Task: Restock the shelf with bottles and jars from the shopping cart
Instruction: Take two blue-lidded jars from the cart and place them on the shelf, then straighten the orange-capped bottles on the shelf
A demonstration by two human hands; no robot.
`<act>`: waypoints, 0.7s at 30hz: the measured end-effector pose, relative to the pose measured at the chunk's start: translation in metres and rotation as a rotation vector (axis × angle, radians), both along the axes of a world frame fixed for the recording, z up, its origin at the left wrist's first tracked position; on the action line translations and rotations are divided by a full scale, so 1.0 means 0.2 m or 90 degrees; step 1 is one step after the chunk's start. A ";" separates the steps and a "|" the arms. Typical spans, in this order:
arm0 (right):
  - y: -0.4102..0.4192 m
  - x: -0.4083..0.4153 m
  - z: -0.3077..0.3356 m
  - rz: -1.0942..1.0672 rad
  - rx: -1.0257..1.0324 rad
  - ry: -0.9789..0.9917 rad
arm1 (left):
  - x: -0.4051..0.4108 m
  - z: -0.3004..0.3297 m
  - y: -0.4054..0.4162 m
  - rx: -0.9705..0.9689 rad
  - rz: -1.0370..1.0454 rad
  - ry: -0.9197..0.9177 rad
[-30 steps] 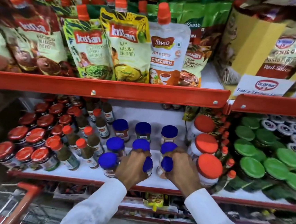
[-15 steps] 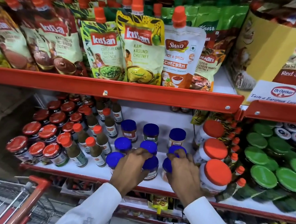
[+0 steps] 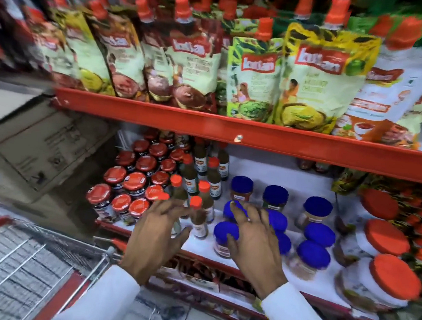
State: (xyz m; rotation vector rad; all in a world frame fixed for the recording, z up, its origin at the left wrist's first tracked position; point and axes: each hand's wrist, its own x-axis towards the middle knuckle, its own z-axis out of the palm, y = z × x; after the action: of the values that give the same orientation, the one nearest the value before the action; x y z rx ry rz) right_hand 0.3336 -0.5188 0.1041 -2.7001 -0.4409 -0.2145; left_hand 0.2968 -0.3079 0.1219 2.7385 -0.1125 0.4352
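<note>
We are in a shop — a food store. We see long red shelves (image 3: 258,134) packed with rows of the same things: sauce pouches (image 3: 253,81) with orange caps up top, and below them little jars with blue lids (image 3: 313,254), jars with red lids (image 3: 134,181) and small bottles (image 3: 200,218). A wire shopping cart (image 3: 14,264) stands beside us — red trim and all.

Blue-lidded jars (image 3: 313,254); red-lidded jars (image 3: 134,181); orange-capped bottles (image 3: 200,219); red shelf edge (image 3: 258,134); white sleeves (image 3: 290,319).

Motion blur smears the pouch labels (image 3: 188,64) (jar labels (image 3: 222,246) too); cart (image 3: 14,264) cut off.
</note>
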 end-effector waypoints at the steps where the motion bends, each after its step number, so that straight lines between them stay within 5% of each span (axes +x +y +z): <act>1: 0.06 0.01 0.00 0.007 0.027 0.007 | 0.00 0.00 0.07 -0.021 0.007 0.000; 9: 0.44 0.13 0.02 -0.028 0.285 0.049 | 0.15 -0.09 0.36 -0.167 0.043 -0.002; 21: 0.57 0.17 -0.05 -0.179 0.394 0.113 | 0.28 -0.17 0.44 -0.262 -0.013 0.087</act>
State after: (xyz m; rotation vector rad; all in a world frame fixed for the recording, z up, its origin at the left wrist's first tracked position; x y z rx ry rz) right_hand 0.3683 -0.4052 0.0939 -2.1317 0.0622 -0.1531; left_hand 0.3528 -0.2202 0.0881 2.3494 -0.0131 0.2323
